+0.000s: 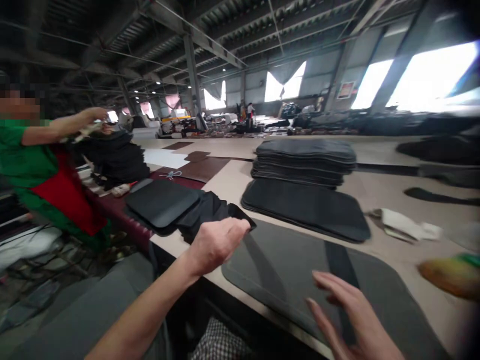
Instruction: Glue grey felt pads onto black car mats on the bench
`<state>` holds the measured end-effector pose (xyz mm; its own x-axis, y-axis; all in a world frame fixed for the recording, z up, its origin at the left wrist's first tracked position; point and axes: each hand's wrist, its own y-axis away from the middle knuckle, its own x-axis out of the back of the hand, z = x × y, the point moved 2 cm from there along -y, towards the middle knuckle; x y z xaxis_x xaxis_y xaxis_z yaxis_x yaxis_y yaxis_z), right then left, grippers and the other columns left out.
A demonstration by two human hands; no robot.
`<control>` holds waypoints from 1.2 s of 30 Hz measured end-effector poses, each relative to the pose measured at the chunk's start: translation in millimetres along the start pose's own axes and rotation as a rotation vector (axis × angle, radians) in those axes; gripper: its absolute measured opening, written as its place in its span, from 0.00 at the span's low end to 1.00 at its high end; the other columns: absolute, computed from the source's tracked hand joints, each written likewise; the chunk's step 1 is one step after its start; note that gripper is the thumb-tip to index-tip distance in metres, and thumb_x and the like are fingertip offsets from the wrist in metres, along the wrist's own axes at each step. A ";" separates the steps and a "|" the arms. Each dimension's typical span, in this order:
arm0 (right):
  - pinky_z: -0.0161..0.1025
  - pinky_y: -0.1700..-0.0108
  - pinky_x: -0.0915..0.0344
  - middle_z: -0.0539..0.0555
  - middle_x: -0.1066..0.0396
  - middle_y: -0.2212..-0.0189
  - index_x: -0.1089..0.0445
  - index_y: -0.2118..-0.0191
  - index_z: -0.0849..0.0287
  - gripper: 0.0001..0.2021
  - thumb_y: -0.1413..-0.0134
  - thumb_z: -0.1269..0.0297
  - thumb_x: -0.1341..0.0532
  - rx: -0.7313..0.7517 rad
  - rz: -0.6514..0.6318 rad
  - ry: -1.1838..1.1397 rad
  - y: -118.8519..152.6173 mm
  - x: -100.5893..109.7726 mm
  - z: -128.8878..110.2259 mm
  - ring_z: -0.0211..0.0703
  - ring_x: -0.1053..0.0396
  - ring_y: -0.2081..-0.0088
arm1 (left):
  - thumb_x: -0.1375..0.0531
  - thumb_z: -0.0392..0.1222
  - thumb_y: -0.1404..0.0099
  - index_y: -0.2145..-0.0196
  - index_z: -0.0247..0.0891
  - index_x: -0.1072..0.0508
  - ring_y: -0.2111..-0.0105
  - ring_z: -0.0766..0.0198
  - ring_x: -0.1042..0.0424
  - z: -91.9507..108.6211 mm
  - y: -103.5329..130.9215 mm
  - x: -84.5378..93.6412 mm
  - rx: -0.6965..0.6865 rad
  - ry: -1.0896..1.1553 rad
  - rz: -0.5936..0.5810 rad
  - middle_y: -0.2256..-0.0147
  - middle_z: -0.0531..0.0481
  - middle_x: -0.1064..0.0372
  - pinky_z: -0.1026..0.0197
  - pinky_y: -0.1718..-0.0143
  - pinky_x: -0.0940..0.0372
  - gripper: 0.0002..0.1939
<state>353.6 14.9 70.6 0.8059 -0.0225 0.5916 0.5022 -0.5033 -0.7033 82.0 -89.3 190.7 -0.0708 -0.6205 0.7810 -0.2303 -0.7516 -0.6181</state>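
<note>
Looks like a strip-placing step to me. Left hand [219, 242] has its fingers closed, apparently pinching a black strip [243, 217] at the left end of a grey panel [300, 280] lying on the counter [230, 172]. Right hand [356, 312] is empty, fingers loosely spread. Next move probably calls for careful lining up. Panel's flat, matte, round-cornered.

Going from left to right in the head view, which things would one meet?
Co-worker in green and red → stack of black sheets → left hand → right hand → blurred yellow-brown object.
</note>
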 end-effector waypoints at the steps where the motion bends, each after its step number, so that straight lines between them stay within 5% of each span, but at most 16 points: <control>1: 0.53 0.42 0.31 0.62 0.35 0.39 0.40 0.36 0.53 0.25 0.37 0.60 0.38 -0.035 0.038 -0.024 -10.6 7.3 -17.3 0.56 0.31 0.42 | 0.52 0.36 0.25 0.47 0.42 0.33 0.61 0.64 0.22 17.9 -2.2 9.0 -0.097 0.092 -0.055 0.61 0.48 0.23 0.62 0.59 0.28 0.13; 4: 0.57 0.35 0.39 0.63 0.43 0.34 0.47 0.31 0.55 0.33 0.39 0.65 0.37 0.061 0.010 -0.165 -38.2 21.3 -62.1 0.58 0.42 0.34 | 0.51 0.37 0.26 0.46 0.46 0.32 0.67 0.63 0.23 55.0 -2.5 32.7 -0.301 0.342 -0.207 0.63 0.49 0.21 0.60 0.65 0.26 0.15; 6: 0.52 0.37 0.37 0.60 0.34 0.39 0.41 0.35 0.54 0.26 0.37 0.68 0.41 0.076 -0.168 -0.339 -45.8 22.7 -76.7 0.53 0.36 0.38 | 0.50 0.38 0.26 0.49 0.48 0.30 0.70 0.63 0.24 61.5 -1.5 39.6 -0.314 0.448 -0.230 0.66 0.51 0.22 0.61 0.68 0.26 0.14; 10: 0.35 0.58 0.31 0.51 0.25 0.63 0.28 0.56 0.55 0.12 0.29 0.66 0.49 -0.277 -0.491 -0.665 -31.7 15.2 -75.1 0.40 0.27 0.62 | 0.45 0.41 0.28 0.53 0.50 0.27 0.76 0.68 0.28 39.8 -8.0 24.2 0.023 0.523 -0.039 0.68 0.55 0.23 0.66 0.74 0.31 0.10; 14: 0.36 0.58 0.33 0.52 0.26 0.63 0.28 0.58 0.57 0.14 0.29 0.56 0.47 -0.576 -0.443 -0.707 -7.3 5.4 -59.3 0.42 0.28 0.61 | 0.39 0.47 0.30 0.56 0.44 0.26 0.80 0.71 0.34 -2.2 -18.4 -30.9 0.559 0.793 -0.075 0.78 0.58 0.33 0.70 0.79 0.40 0.08; 17: 0.39 0.53 0.32 0.53 0.25 0.58 0.32 0.48 0.55 0.14 0.30 0.56 0.46 -0.689 -0.420 -0.762 7.9 -3.9 -47.7 0.44 0.27 0.57 | 0.37 0.53 0.34 0.57 0.40 0.27 0.80 0.71 0.35 -33.5 -23.0 -87.8 0.739 0.991 -0.168 0.78 0.58 0.36 0.70 0.81 0.43 0.15; 22: 0.36 0.72 0.32 0.53 0.27 0.58 0.49 0.35 0.51 0.22 0.29 0.52 0.51 -0.821 -0.388 -0.703 21.6 -24.0 -34.1 0.36 0.30 0.77 | 0.40 0.58 0.36 0.55 0.38 0.27 0.79 0.66 0.31 -71.0 -31.9 -177.5 0.639 0.918 -0.311 0.74 0.54 0.30 0.66 0.79 0.39 0.21; 25: 0.34 0.74 0.34 0.48 0.30 0.67 0.48 0.37 0.53 0.20 0.29 0.54 0.52 -0.813 -0.379 -0.682 17.2 -39.3 -32.7 0.36 0.31 0.79 | 0.39 0.54 0.36 0.59 0.40 0.25 0.73 0.64 0.28 -80.2 -45.5 -213.9 0.563 0.833 -0.314 0.70 0.52 0.26 0.63 0.71 0.35 0.16; 29: 0.32 0.76 0.38 0.42 0.36 0.79 0.44 0.42 0.54 0.15 0.31 0.58 0.49 -0.825 -0.415 -0.675 5.8 -62.2 -32.2 0.36 0.34 0.82 | 0.36 0.47 0.37 0.62 0.42 0.23 0.64 0.61 0.27 -83.8 -67.7 -245.4 0.458 0.704 -0.301 0.67 0.52 0.25 0.60 0.61 0.36 0.08; 36: 0.30 0.76 0.38 0.43 0.30 0.76 0.43 0.50 0.54 0.08 0.32 0.63 0.49 -0.851 -0.426 -0.767 -4.2 -89.2 -28.6 0.34 0.33 0.83 | 0.36 0.43 0.37 0.61 0.44 0.23 0.63 0.59 0.29 -87.6 -81.4 -275.1 0.321 0.550 -0.305 0.65 0.51 0.27 0.59 0.59 0.37 0.06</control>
<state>270.6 -5.8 32.1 0.7472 0.6531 0.1233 0.6379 -0.7568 0.1427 35.3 162.2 34.1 -0.5479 -0.2320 0.8037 -0.0265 -0.9555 -0.2939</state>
